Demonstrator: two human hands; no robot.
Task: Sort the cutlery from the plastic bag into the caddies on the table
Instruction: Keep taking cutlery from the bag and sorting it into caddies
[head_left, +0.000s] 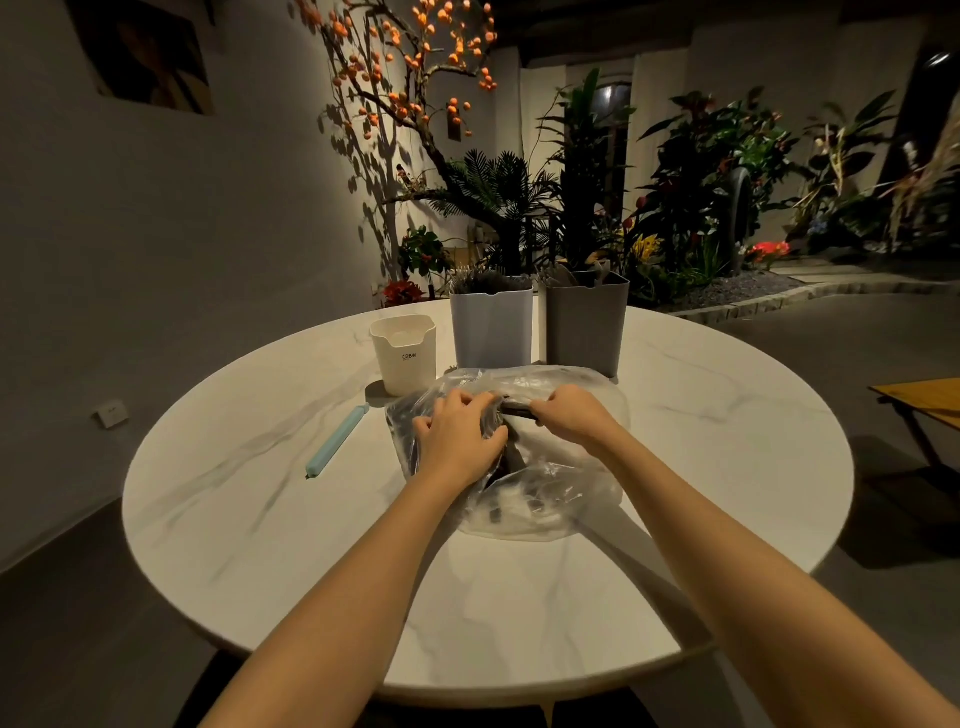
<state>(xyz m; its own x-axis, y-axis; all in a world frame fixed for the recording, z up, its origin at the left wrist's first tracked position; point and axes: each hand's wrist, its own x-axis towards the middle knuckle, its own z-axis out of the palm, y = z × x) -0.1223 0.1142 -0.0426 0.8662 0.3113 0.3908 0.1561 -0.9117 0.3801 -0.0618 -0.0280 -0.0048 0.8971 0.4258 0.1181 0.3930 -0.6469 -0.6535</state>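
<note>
A clear plastic bag (545, 488) with dark cutlery inside lies at the middle of the round marble table (260, 519). My left hand (460, 434) lies on the bag's left part, fingers curled into the plastic. My right hand (569, 415) grips a dark cutlery handle (514, 410) at the bag's mouth. Behind the bag stand three caddies: a short white one (405, 356), a tall light blue one (492, 330) with cutlery in it, and a tall grey one (587, 322) with a few pieces sticking out.
A light blue bag clip (336, 441) lies on the table left of the bag. Plants and an orange-fruited tree (415, 78) stand behind the table. A wooden piece of furniture (924, 405) is at the right edge.
</note>
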